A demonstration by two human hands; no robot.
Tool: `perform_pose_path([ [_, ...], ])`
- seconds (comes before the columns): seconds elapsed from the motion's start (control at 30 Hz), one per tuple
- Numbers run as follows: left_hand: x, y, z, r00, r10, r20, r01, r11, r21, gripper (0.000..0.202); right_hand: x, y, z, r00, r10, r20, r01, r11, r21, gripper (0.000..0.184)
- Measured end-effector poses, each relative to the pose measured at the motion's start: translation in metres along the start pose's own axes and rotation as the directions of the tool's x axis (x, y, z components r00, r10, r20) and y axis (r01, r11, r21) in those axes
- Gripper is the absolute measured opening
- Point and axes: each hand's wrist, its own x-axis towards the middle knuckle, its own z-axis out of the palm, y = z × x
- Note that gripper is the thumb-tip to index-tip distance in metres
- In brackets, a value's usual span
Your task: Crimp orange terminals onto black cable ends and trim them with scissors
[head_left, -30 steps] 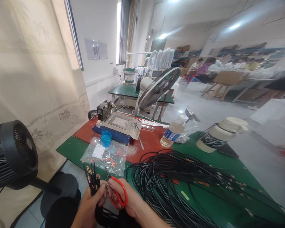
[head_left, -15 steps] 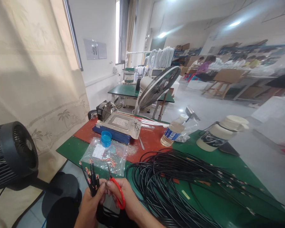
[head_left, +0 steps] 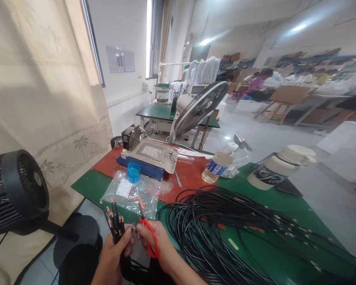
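Observation:
My left hand (head_left: 118, 249) is wrapped round a bundle of black cables (head_left: 114, 221), whose stripped ends with small coloured wires point up. A pair of red-handled scissors (head_left: 152, 237) is held in my right hand (head_left: 158, 243), blades pointing up and away. The fingertips of both hands are close together at the bundle's right side; what lies between them is too small to make out. Just beyond my hands lies a clear plastic bag (head_left: 145, 198) with a white label and small orange-red scraps on it. A blue round cup (head_left: 133, 173) stands at its far edge.
A large coil of black cables (head_left: 201, 221) covers the table's right side. Behind it stand a bottle of clear liquid (head_left: 217, 164) and a cream jug (head_left: 277, 170). A blue-based metal device (head_left: 148, 158) sits ahead. A black fan (head_left: 17, 192) stands at left. People work far right.
My right hand and the scissors have shifted slightly right, widening the gap from my left hand. The left hand still grips the bundle. The whole view has moved a little.

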Motion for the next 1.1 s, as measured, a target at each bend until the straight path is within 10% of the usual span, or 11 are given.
perform_pose_path([
  [0.5, -0.002, -0.003, -0.006, 0.984, -0.127, 0.126, 0.137, 0.988, -0.077, 0.032, 0.002, -0.011, -0.002, 0.997, -0.019, 0.078, 0.01, 0.993, 0.116, 0.045],
  [0.87, 0.002, 0.0, -0.003, 0.994, -0.108, 0.021, 0.109, 0.993, -0.053, 0.027, -0.002, -0.008, -0.006, 0.992, -0.121, -0.027, 0.119, 0.99, -0.078, 0.041],
  [0.97, 0.002, 0.004, -0.002, 0.988, -0.151, -0.022, 0.145, 0.974, -0.173, 0.022, -0.003, -0.008, -0.009, 0.878, -0.479, 0.011, 0.421, 0.76, -0.496, 0.027],
  [1.1, 0.003, 0.008, -0.004, 0.968, -0.251, -0.016, 0.231, 0.912, -0.339, 0.014, -0.004, -0.008, -0.013, 0.512, -0.728, 0.455, 0.694, 0.038, -0.719, 0.024],
])
